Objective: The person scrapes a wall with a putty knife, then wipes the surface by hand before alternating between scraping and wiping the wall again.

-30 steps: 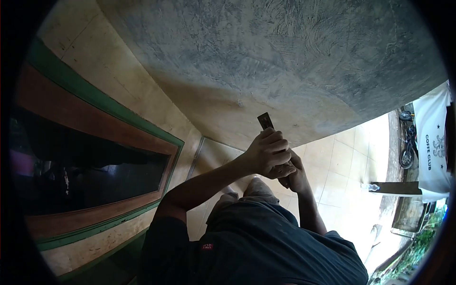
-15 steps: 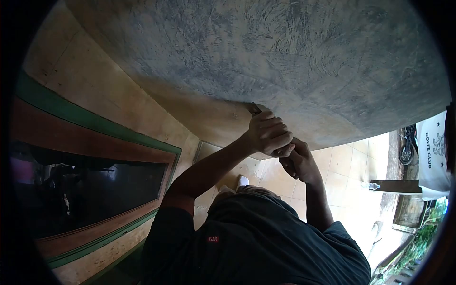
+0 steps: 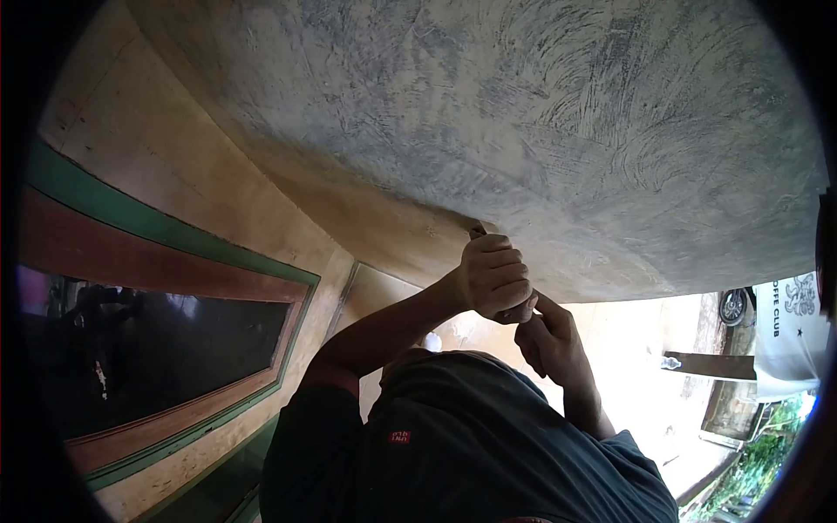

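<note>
My left hand (image 3: 495,277) is closed in a fist around the handle of a scraper (image 3: 477,230). Only a small dark end of the tool shows above the fist, at the grey-streaked wall (image 3: 540,113). Close beside and below it, my right hand (image 3: 551,342) has its fingers curled in against the lower end of the handle, and it meets the left hand there. Most of the handle is hidden by the fingers. Above the tool the wall is grey with curved marks; toward the lower left it turns tan.
To the left is a dark window (image 3: 183,349) in a red-brown and green frame (image 3: 301,301). The bright tiled floor (image 3: 632,336) lies below the wall. At the right are a white banner (image 3: 789,340), a motorcycle wheel (image 3: 734,307) and green plants (image 3: 758,471).
The view has shifted, so the hands sit lower in it and more of the wall shows. Both hands keep nearly the same hold, with the tool still at the wall.
</note>
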`<state>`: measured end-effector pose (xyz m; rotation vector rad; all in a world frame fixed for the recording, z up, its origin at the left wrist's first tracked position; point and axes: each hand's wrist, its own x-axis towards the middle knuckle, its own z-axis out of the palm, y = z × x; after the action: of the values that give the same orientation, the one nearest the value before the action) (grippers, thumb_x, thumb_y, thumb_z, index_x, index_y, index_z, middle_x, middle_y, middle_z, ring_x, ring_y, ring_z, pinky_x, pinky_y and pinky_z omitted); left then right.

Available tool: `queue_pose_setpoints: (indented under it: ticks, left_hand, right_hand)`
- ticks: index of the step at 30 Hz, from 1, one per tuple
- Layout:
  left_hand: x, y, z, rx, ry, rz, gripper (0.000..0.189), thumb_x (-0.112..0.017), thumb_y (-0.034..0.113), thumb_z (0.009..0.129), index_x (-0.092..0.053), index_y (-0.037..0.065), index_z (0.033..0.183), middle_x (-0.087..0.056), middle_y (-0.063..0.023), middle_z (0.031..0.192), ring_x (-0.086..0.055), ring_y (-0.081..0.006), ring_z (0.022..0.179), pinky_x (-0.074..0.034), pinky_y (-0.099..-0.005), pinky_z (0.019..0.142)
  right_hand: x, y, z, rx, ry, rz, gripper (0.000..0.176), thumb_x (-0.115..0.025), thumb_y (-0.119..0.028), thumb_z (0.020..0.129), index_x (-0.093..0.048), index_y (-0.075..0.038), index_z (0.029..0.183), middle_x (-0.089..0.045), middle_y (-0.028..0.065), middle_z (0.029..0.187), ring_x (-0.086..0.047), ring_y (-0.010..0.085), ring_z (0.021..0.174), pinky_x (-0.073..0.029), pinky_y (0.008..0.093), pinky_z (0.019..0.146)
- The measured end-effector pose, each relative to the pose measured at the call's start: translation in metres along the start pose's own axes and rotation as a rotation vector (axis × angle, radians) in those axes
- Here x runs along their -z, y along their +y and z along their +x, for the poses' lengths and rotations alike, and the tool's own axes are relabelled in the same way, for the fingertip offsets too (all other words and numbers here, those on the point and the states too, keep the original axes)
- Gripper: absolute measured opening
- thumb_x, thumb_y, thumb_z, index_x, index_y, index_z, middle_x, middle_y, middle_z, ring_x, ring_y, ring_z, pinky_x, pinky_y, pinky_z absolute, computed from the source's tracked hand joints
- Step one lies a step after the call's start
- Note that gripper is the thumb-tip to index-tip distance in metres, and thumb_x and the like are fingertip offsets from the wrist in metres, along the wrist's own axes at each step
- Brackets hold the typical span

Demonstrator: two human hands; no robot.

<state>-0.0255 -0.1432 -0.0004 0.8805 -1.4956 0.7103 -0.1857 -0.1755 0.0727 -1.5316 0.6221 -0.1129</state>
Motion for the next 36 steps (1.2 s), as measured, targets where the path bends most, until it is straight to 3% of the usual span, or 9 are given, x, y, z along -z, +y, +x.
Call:
queue_pose_setpoints:
  ticks: [2,3,5,9,14,18,23,26,36]
  left_hand:
    - [0.005,-0.008,-0.002,-0.022,-0.006,0.033,0.012,-0.055,0.008,0.060,-0.044,0.009,0.054,-0.045,-0.0019,0.050,-0.051,-0.0165,0.047,-0.037,-0.0278,0.047]
    - [0.009,-0.014,-0.004,-0.013,0.007,0.063,0.018,-0.057,0.008,0.061,-0.040,0.010,0.054,-0.043,-0.0015,0.049,-0.048,-0.0154,0.044,-0.035,-0.0274,0.046]
    - [0.008,-0.017,-0.004,0.000,0.055,0.100,0.026,-0.058,0.009,0.059,-0.033,0.012,0.053,-0.038,-0.0006,0.047,-0.043,-0.0141,0.041,-0.032,-0.0268,0.044]
    - [0.010,-0.009,-0.001,0.040,0.022,0.034,0.025,-0.058,0.011,0.055,-0.033,0.012,0.052,-0.037,-0.0003,0.047,-0.042,-0.0143,0.041,-0.031,-0.0269,0.042]
    - [0.021,-0.021,-0.008,0.008,0.000,0.029,0.020,-0.054,0.010,0.060,-0.036,0.010,0.052,-0.038,-0.0016,0.047,-0.042,-0.0177,0.039,-0.030,-0.0292,0.042]
    - [0.022,-0.020,-0.009,0.031,0.078,0.041,0.017,-0.051,0.008,0.060,-0.036,0.010,0.052,-0.038,-0.0020,0.047,-0.041,-0.0167,0.039,-0.028,-0.0289,0.041]
    - [0.000,-0.006,0.003,-0.006,0.050,-0.051,0.020,-0.054,0.011,0.050,-0.034,0.011,0.051,-0.036,-0.0010,0.047,-0.040,-0.0153,0.040,-0.028,-0.0274,0.042]
    - [0.014,-0.014,-0.006,0.004,0.005,-0.017,0.020,-0.053,0.011,0.050,-0.034,0.011,0.051,-0.036,-0.0010,0.047,-0.041,-0.0153,0.040,-0.028,-0.0271,0.042]
    - [0.012,-0.001,-0.015,0.070,-0.098,-0.011,0.018,-0.054,0.006,0.060,-0.037,0.009,0.053,-0.043,-0.0043,0.051,-0.045,-0.0197,0.044,-0.034,-0.0320,0.046]
  right_hand:
    - [0.002,-0.005,0.004,-0.136,-0.015,-0.005,0.038,-0.049,-0.023,0.100,-0.052,0.000,0.130,-0.039,-0.0054,0.057,-0.036,0.0024,0.051,-0.027,0.0220,0.046]
    - [-0.001,-0.007,0.010,-0.130,-0.016,-0.012,0.039,-0.049,-0.022,0.099,-0.051,-0.001,0.131,-0.040,-0.0055,0.057,-0.036,0.0024,0.051,-0.028,0.0217,0.046]
    - [-0.001,-0.006,0.016,-0.123,-0.019,-0.015,0.039,-0.049,-0.022,0.099,-0.051,-0.002,0.132,-0.040,-0.0054,0.057,-0.036,0.0025,0.052,-0.028,0.0217,0.046]
    - [-0.004,-0.009,0.002,-0.141,-0.001,-0.087,0.039,-0.048,-0.020,0.098,-0.051,-0.002,0.132,-0.041,-0.0044,0.057,-0.037,0.0027,0.052,-0.030,0.0219,0.048]
    - [-0.015,-0.011,0.017,-0.115,-0.001,-0.153,0.039,-0.047,-0.016,0.098,-0.048,-0.002,0.135,-0.041,-0.0042,0.059,-0.038,0.0035,0.055,-0.032,0.0222,0.050]
    - [-0.019,-0.010,0.019,-0.119,-0.033,-0.089,0.040,-0.048,-0.016,0.098,-0.049,-0.003,0.135,-0.041,-0.0047,0.061,-0.037,0.0043,0.055,-0.032,0.0227,0.050]
    - [-0.005,-0.012,-0.008,-0.181,0.036,-0.190,0.039,-0.047,-0.015,0.097,-0.049,-0.003,0.135,-0.045,-0.0035,0.061,-0.040,0.0040,0.056,-0.034,0.0223,0.051]
    - [-0.015,-0.002,0.001,-0.103,0.052,-0.129,0.040,-0.048,-0.013,0.097,-0.048,-0.002,0.135,-0.044,-0.0038,0.062,-0.039,0.0039,0.056,-0.033,0.0229,0.051]
    - [-0.009,0.015,0.003,-0.066,-0.002,-0.131,0.039,-0.050,-0.021,0.097,-0.051,-0.005,0.133,-0.045,-0.0023,0.060,-0.040,0.0056,0.052,-0.035,0.0243,0.048]
